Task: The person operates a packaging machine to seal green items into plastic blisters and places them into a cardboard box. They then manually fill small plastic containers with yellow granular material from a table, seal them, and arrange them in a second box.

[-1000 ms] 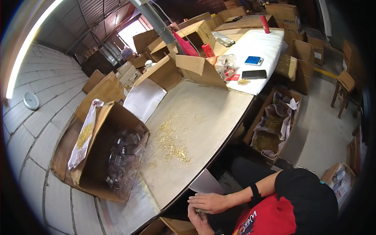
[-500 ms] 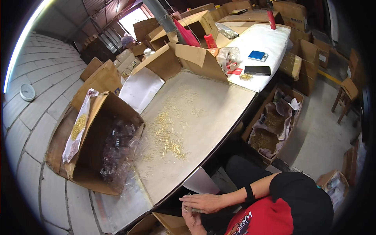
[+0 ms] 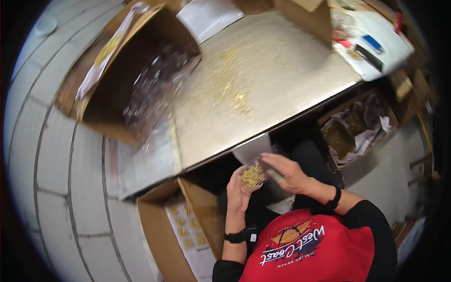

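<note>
The left hand [image 3: 237,191] cups a clear box [image 3: 264,168] of gold pieces [image 3: 252,177] — right hand [image 3: 290,176] half-open, hold unclear.

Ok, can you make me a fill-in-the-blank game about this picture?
1. The tub of gold bits sits in the person's ____ hand (left or right?).
2. The right hand has a wristband coloured ____.
3. The front of the shirt is mostly ____.
4. The phone is black, but the gadget beside it looks mostly ____.

Missing words: left; black; red; blue.
</note>
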A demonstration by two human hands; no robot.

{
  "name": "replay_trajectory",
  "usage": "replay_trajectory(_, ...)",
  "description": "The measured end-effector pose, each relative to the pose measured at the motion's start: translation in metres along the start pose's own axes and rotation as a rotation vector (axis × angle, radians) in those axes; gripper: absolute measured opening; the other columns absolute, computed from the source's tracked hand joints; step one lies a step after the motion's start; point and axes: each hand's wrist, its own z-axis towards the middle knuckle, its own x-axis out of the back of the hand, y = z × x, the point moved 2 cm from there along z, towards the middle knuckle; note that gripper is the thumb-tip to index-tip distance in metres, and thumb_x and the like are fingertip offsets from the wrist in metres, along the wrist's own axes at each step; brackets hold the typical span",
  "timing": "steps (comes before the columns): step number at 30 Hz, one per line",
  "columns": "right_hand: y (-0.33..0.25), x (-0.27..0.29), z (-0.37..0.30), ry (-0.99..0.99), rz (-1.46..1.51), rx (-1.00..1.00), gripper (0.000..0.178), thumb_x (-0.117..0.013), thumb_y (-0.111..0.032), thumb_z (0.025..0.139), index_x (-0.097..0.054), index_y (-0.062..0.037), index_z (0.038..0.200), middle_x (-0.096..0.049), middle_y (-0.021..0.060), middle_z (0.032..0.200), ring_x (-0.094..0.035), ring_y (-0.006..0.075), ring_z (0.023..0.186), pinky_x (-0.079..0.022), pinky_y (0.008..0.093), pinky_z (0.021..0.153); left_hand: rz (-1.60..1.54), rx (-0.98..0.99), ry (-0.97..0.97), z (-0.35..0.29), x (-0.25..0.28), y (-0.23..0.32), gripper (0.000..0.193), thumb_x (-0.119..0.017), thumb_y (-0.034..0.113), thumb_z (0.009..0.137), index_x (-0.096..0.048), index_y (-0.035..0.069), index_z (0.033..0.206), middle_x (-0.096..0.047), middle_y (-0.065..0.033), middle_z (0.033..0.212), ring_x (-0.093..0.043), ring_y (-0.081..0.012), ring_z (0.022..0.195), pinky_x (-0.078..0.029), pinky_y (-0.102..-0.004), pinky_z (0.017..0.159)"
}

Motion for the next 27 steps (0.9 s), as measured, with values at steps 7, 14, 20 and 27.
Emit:
replay_trajectory(7, -0.024, -0.016, 0.007, -0.328, -0.213, 0.180, 0.051, -0.058, -0.018, 0.084, -0.042, -0.0043, 0.130, -0.039, 0.0128, 0.138, -0.032, 0.0284, 0.131, -0.026, 0.0456, 0.105, -0.057, -0.011, 0.082, -0.012, 0.005, 0.010, 0.045, -0.029, 0.036, 0.098, -0.048, 0.000, 0.117, -0.059, -0.0140, 0.108, -0.062, -0.0223, 0.092, -0.057, -0.0367, 0.070)
replay_trajectory(14, -0.021, -0.029, 0.013, -0.170, -0.068, 0.148, 0.038, -0.056, -0.009, 0.084, -0.050, -0.0024, 0.121, -0.051, 0.0145, 0.125, -0.045, 0.0303, 0.121, -0.038, 0.0420, 0.098, -0.031, -0.025, 0.143, -0.019, 0.022, 0.006, 0.042, -0.030, 0.035, 0.098, -0.049, 0.000, 0.114, -0.059, -0.0136, 0.104, -0.064, -0.0206, 0.087, -0.058, -0.0338, 0.064)
replay_trajectory(20, -0.001, -0.038, 0.021, -0.102, 0.467, -0.488, 0.018, -0.053, -0.004, 0.085, -0.059, 0.0028, 0.101, -0.061, 0.0130, 0.090, -0.061, 0.0157, 0.079, -0.050, 0.0279, 0.068, -0.042, -0.013, 0.135, -0.018, 0.018, 0.005, 0.040, -0.033, 0.033, 0.098, -0.049, -0.001, 0.112, -0.060, -0.0147, 0.103, -0.064, -0.0213, 0.086, -0.058, -0.0327, 0.061)
replay_trajectory(27, 0.011, -0.043, 0.020, -0.074, 0.333, -0.588, 0.011, -0.060, -0.008, 0.080, -0.062, 0.0008, 0.087, -0.062, 0.0096, 0.076, -0.061, 0.0144, 0.063, -0.048, 0.0271, 0.057, 0.020, -0.005, 0.157, -0.015, 0.011, -0.003, 0.037, -0.035, 0.030, 0.097, -0.050, -0.001, 0.111, -0.060, -0.0133, 0.101, -0.064, -0.0205, 0.085, -0.058, -0.0334, 0.059)
